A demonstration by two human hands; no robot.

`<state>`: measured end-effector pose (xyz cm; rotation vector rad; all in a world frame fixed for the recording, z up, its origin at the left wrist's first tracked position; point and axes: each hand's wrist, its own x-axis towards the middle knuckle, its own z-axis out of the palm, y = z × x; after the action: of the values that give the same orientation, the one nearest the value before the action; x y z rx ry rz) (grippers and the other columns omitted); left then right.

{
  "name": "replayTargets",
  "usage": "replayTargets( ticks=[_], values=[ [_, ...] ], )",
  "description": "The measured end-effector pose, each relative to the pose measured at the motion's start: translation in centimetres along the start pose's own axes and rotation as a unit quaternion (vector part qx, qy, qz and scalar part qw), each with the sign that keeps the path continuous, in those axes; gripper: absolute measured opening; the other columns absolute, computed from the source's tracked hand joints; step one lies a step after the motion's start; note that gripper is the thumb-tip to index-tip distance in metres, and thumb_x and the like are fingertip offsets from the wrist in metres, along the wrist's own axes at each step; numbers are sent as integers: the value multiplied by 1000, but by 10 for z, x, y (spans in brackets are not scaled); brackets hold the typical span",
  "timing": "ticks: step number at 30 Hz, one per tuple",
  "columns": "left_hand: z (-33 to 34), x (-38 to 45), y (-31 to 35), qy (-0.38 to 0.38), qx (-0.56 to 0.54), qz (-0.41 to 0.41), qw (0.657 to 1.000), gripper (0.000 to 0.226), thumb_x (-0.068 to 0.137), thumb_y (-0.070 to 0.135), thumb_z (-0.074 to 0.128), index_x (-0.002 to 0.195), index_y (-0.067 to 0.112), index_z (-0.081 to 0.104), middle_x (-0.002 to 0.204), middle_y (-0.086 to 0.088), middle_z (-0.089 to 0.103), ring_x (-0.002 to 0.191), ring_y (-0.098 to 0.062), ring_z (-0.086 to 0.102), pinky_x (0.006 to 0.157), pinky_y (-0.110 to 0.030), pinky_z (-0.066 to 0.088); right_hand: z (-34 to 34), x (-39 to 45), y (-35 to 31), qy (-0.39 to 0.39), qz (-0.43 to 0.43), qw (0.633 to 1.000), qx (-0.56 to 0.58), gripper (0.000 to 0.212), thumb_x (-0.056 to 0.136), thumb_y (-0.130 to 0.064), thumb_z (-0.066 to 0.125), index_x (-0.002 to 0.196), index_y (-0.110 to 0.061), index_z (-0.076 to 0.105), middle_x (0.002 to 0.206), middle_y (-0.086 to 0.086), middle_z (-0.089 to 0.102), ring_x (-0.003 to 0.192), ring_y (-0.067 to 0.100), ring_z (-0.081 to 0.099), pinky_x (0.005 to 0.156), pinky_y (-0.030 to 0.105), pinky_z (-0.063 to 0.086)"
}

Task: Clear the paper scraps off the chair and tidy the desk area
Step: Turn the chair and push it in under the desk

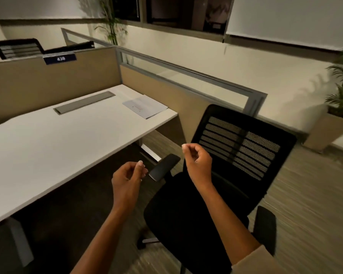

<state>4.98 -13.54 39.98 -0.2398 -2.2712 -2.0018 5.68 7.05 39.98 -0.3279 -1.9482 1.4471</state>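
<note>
A black office chair (186, 210) with a mesh back stands to the right of a white desk (53, 143), its seat dark and bare of any scraps that I can see. White paper sheets (145, 106) lie at the desk's far right corner. My left hand (129, 177) hovers over the gap between desk and chair, close to the chair's left armrest (163, 167), fingers curled loosely with nothing seen in them. My right hand (197, 159) is raised in front of the chair back, fingers curled inward, thumb and forefinger close together, nothing visible between them.
Tan cubicle partitions (53, 80) wall the desk's far side and right end. A grey cable cover (84, 104) is set in the desktop. A potted plant (337, 107) stands on the floor at the right. Other chairs (18, 48) show beyond the partition.
</note>
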Motion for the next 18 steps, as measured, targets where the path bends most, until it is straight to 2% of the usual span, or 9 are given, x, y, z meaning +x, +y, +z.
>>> replayTargets(
  ticks=[5,8,10,14,18],
  values=[
    [41,-100,-8,-3,-26,-24,999,13,97,26,60,89,21,70,81,-1,72,74,-11,69,63,-22,55,-114,-41,12,1,0,998,-60,18,92,-38,62,96,-23,70,91,-10,71,84,-3,66,75,11,51],
    [70,-150,-4,-22,-53,-62,996,13,96,27,60,86,30,68,83,2,72,76,-12,69,65,-24,56,-185,-56,13,-6,-2,995,-102,12,92,-38,62,94,-29,69,91,-10,71,81,-7,64,71,5,47],
    [91,-174,3,-40,-64,-77,994,14,96,29,60,85,33,67,84,3,72,76,-11,69,66,-24,55,-229,-61,13,1,11,993,-121,9,91,-40,63,93,-33,68,91,-12,70,81,-8,64,68,7,47],
    [143,-202,28,-71,-83,-82,991,13,96,29,59,86,30,68,85,2,72,77,-7,69,67,-22,53,-308,-56,8,39,13,986,-160,11,90,-42,62,93,-33,68,89,-15,69,82,-1,65,72,18,48],
    [201,-210,50,-93,-77,-70,990,13,96,30,59,88,24,68,85,1,72,80,-5,69,69,-21,55,-360,-34,7,68,24,982,-177,6,91,-38,63,87,-34,66,87,-12,70,76,-9,63,68,17,45]
  ],
)
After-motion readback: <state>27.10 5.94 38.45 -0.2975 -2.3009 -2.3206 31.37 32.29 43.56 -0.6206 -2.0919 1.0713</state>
